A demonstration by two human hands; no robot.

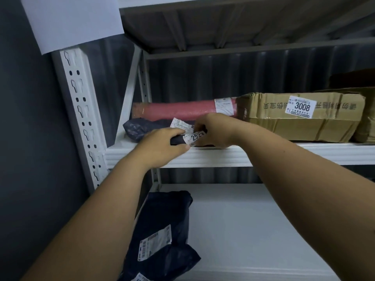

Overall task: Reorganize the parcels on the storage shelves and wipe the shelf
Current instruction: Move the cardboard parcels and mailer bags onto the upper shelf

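Dark plastic wraps the small parcel (178,139) at the near edge of the white middle shelf (263,154); the left hand (160,146) grips its left end with curled fingers, while the right hand (213,129) pinches its white label marked 2523 (194,138). Just behind lie another dark parcel (142,128) and a red roll (178,111), with a cardboard box (300,116) marked 3008 to the right. On the lower shelf (253,230), near left, rests a dark labelled bag (164,230).
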